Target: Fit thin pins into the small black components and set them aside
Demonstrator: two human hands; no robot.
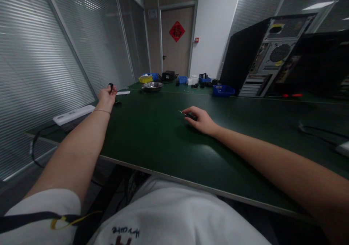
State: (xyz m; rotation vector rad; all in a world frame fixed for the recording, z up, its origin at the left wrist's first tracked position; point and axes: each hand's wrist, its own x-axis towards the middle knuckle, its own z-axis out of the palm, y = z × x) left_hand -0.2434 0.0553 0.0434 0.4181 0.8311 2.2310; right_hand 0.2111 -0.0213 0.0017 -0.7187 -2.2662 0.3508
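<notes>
Toward the middle of the desk [163, 146], well in from its near edge, the right hand [203, 122] is laid palm down, its fingers closed around a small black tool [188, 115] whose thin metal tip points left. At the left edge a white power strip [73, 114] is seen. Just beyond it the left hand [107, 96] is held raised, a small black part [110, 87] pinched between thumb and fingers. Toward the far edge a metal bowl [152, 86], a blue bin [223, 90], a red-handled screwdriver [291, 95] and a computer case [261, 55] are set.
</notes>
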